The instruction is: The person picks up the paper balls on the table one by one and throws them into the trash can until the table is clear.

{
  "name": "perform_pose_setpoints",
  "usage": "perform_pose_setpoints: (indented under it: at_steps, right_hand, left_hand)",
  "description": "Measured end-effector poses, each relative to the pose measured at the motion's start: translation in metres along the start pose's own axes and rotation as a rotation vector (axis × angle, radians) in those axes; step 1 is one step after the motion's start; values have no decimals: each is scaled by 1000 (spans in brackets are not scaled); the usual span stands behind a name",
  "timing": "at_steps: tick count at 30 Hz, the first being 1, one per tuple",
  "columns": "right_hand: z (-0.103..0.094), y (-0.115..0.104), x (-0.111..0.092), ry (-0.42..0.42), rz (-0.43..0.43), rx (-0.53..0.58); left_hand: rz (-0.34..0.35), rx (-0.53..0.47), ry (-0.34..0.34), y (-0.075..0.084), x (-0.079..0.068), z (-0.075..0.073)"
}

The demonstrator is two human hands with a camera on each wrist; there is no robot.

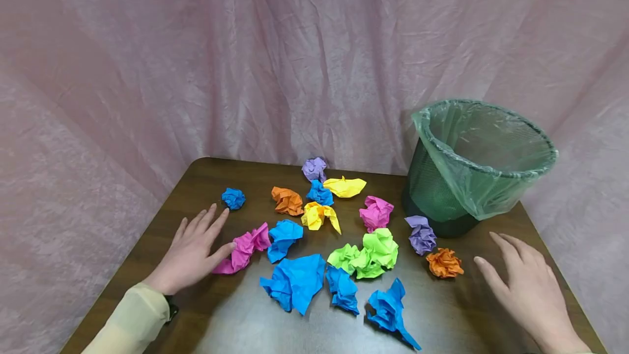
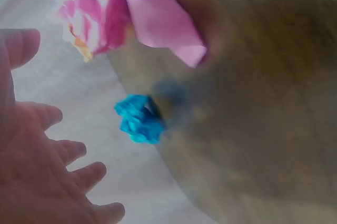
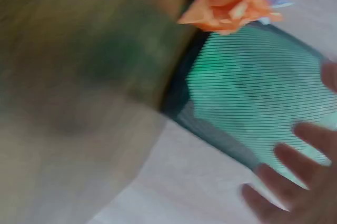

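Observation:
My left hand [image 1: 191,253] hovers over the left of the table with fingers spread and nothing in its grasp. Beside its thumb lies a crumpled pink paper [image 1: 242,250]; beyond its fingertips is a small blue paper ball [image 1: 233,199], both also showing in the left wrist view. On the right side my right hand [image 1: 528,283] is held with straight, parted fingers, holding nothing. Closest to it sits an orange paper ball [image 1: 444,263], with a crumpled purple paper [image 1: 421,235] just behind. A dark mesh wastebasket [image 3: 263,82] with a green liner stands past its fingertips.
Several more crumpled papers spread across the middle: a large blue piece [image 1: 297,283], a green one [image 1: 368,255], a pink one [image 1: 376,213] and a yellow one [image 1: 345,187]. The wastebasket's rim [image 1: 491,170] rises well above the table [image 1: 236,321]. A pink curtain [image 1: 304,59] hangs behind.

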State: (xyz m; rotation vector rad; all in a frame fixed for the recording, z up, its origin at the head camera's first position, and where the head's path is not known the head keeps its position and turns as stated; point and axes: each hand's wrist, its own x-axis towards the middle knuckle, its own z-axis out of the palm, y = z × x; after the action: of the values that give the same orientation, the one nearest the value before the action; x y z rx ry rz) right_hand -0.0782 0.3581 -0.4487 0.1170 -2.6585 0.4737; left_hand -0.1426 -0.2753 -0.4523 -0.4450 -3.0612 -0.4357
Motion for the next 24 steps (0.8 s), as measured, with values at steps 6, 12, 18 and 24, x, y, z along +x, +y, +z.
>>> perform_pose_setpoints:
  at_steps: [6, 12, 18, 24]
  right_hand:
    - [-40, -21, 28, 392, -44, 195]
    - [-80, -22, 81, 388, 228, 306]
    - [-100, 5, 138, 175, 483, 427]
    - [-100, 34, 160, -76, 508, 510]
  left_hand:
    - [161, 27, 5, 35, 16, -18]
    - [418, 29, 9, 101, 49, -39]
    - [619, -5, -33, 173, 89, -46]
    - [695, -56, -63, 225, 126, -54]
